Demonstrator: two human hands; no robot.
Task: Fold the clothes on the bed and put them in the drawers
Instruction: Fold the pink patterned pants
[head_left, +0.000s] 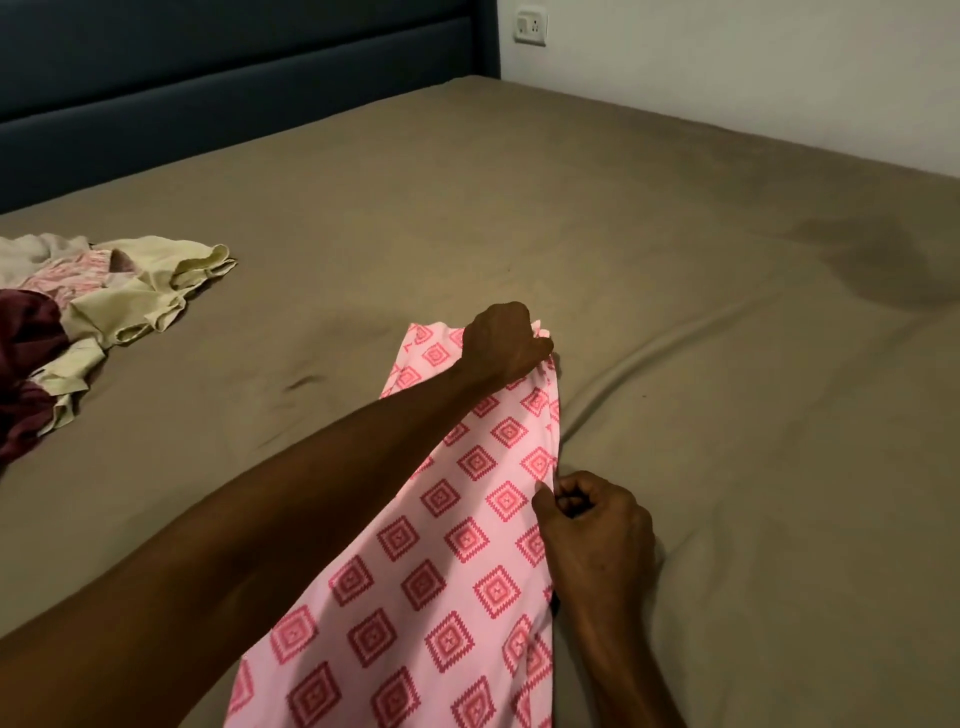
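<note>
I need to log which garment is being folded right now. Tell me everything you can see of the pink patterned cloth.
The pink cloth is light pink, printed with rows of darker pink diamonds. It looks thin and soft. It lies stretched in a long strip on the brown bed sheet, layered along its right edge. The left hand grips its far end; the right hand pinches its right edge midway. Its near end runs out of view.

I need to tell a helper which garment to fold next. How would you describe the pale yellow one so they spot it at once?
On the bed, look at the crumpled heap near the dark headboard. The pale yellow garment is its nearest-to-centre piece, with ruffled edges. Its neighbours are maroon or pink-patterned; it alone is plain yellow.
</note>
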